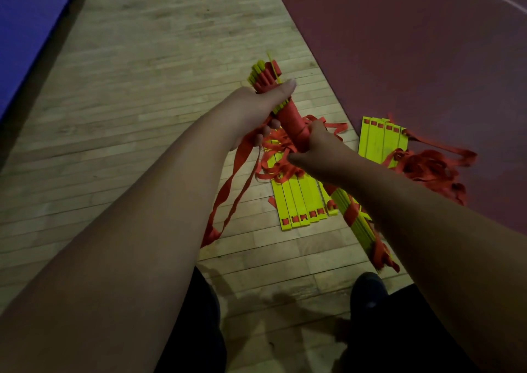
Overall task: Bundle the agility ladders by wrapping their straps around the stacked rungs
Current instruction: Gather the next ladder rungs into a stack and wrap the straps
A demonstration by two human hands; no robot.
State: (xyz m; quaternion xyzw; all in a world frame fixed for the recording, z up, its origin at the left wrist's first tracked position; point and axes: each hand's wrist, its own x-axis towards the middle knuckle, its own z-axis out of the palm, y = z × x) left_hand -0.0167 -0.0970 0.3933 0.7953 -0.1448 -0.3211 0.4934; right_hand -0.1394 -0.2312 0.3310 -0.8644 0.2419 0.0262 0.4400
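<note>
Bundle [289,113] is held tilted above the floor [142,115], rungs stacked, red wrap round them. Left grip [256,107] is curled round the upper end, thumb laid along the top; I judge it clamps the stack so the rungs cannot fan. Right grip [316,147] is closed round the lower edge of the wrap, probably keeping the turns tight. Strap tail [231,184] hangs slack under the left grip, not yet wound. Loose ladders lie below: one [299,198] on the floor, another [379,141] on the mat [427,58].

Dim, soft-focus wide-angle view, edges stretched
</note>
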